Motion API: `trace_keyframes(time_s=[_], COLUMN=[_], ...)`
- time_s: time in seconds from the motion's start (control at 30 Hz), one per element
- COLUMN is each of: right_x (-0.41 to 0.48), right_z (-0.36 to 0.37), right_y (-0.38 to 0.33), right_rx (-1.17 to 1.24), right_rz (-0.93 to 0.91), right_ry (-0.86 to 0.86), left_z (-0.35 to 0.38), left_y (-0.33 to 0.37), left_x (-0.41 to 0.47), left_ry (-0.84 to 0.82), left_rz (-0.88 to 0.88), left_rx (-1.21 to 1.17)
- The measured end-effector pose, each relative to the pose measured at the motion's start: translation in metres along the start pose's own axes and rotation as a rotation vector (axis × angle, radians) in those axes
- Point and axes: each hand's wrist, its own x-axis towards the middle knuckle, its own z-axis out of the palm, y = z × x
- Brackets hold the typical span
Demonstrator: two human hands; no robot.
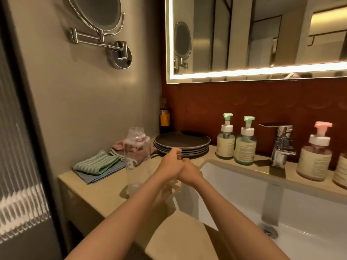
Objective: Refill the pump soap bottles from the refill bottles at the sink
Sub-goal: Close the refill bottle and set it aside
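My left hand and my right hand are pressed together, fingers curled, over the counter's corner by the sink. Under them shows a faint clear bottle that both seem to grip at its top; the top itself is hidden. A clear bottle with no cap stands upright to the left, nearly empty. Two green-pump bottles stand behind the sink, left of the faucet. A pink-pump bottle stands to the faucet's right, with another bottle cut off by the frame edge.
A stack of dark plates sits just beyond my hands. Folded cloths lie at the counter's left end. A dark bottle stands in the back corner. A small clear object rests on the counter near my left forearm.
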Motion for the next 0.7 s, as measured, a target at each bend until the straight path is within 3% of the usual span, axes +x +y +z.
trace_keyframes(time_s=[0.2, 0.4, 0.57, 0.7], right_x=[0.005, -0.014, -0.031, -0.047], right_z=[0.019, -0.017, -0.061, -0.088], right_y=[-0.009, -0.019, -0.029, -0.050], right_rx=[-0.090, 0.287, 0.365, 0.442], right_rz=[-0.010, -0.014, -0.149, -0.248], right_ry=[0.098, 0.175, 0.176, 0.120], left_z=[-0.019, -0.029, -0.043, -0.069], left_y=[-0.008, 0.000, 0.025, 0.039], left_x=[-0.005, -0.011, -0.027, -0.043], left_ry=[0.013, 0.033, 0.111, 0.271], left_rz=[0.012, 0.053, 0.223, 0.342], left_rx=[0.010, -0.015, -0.016, -0.037])
